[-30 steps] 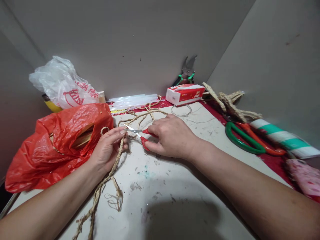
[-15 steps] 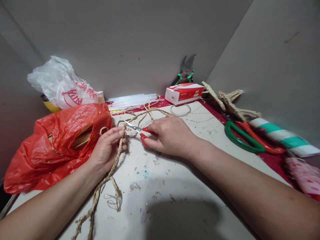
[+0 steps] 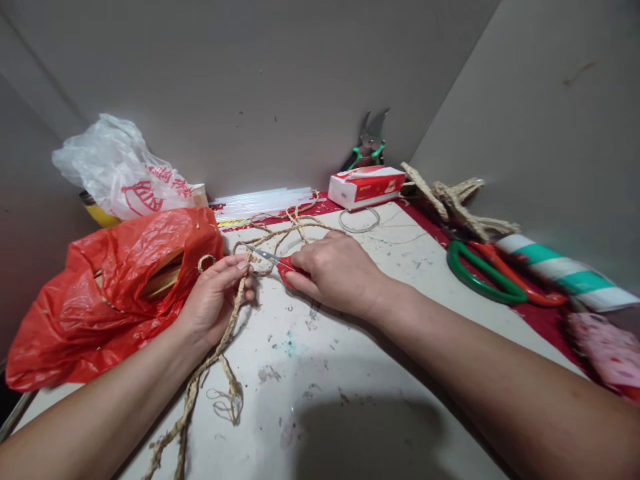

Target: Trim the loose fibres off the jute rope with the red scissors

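Note:
My left hand (image 3: 213, 297) pinches a braided jute rope (image 3: 220, 347) near the middle left of the white tabletop (image 3: 360, 373). The rope trails down toward the front edge and loops away toward the back. My right hand (image 3: 335, 270) grips small red-handled scissors (image 3: 280, 262). Their blades are closed together and point left, tip right at the rope beside my left fingertips.
A red plastic bag (image 3: 100, 293) lies at the left, a white bag (image 3: 120, 173) behind it. At the back sit a red-white box (image 3: 367, 187), pliers (image 3: 370, 143) and clear sticks (image 3: 265, 199). Large green-orange scissors (image 3: 490, 273), a striped roll (image 3: 565, 277) and rope scraps (image 3: 460, 203) lie on the right.
The scissors' handles and blades have closed together at the rope. My right hand shifted slightly left. My left hand has stayed in place on the rope.

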Demonstrator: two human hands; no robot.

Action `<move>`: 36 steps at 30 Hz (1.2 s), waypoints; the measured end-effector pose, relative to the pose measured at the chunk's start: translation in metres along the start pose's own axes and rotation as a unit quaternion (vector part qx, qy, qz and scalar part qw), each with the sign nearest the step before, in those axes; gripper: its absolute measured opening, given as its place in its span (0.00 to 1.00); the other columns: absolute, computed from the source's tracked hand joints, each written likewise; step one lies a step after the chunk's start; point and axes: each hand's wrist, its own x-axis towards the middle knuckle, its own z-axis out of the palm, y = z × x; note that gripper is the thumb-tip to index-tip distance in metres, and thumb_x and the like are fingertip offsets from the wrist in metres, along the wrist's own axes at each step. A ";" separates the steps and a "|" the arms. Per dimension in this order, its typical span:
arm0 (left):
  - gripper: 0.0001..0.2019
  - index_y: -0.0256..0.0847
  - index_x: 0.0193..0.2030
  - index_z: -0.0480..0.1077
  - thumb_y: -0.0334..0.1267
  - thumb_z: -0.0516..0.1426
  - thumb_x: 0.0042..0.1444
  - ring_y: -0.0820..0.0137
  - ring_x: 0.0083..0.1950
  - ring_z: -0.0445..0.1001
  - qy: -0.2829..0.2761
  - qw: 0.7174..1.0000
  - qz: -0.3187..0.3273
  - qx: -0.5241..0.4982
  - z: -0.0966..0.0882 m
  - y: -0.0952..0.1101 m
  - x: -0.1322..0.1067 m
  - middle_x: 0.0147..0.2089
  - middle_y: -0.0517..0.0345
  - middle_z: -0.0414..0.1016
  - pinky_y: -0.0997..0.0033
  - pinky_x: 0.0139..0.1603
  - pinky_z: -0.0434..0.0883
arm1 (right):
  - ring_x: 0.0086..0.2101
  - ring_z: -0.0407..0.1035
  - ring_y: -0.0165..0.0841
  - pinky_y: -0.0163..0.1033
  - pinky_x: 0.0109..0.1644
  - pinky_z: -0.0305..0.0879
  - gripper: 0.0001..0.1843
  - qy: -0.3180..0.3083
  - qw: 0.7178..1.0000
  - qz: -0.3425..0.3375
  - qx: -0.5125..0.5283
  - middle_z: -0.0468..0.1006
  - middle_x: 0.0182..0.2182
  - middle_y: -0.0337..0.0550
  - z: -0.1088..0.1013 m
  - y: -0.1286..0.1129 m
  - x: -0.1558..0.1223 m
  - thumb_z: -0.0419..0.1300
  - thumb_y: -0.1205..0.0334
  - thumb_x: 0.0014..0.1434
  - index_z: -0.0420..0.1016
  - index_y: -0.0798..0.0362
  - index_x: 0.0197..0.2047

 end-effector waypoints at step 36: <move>0.09 0.38 0.38 0.68 0.24 0.57 0.51 0.79 0.23 0.67 -0.060 0.997 -0.039 -0.025 -0.006 0.001 0.000 0.28 0.58 0.70 0.82 0.24 0.68 | 0.24 0.63 0.29 0.37 0.31 0.46 0.20 0.056 0.996 0.046 0.054 0.78 0.24 0.40 0.012 0.008 0.001 0.50 0.53 0.60 0.76 0.52 0.25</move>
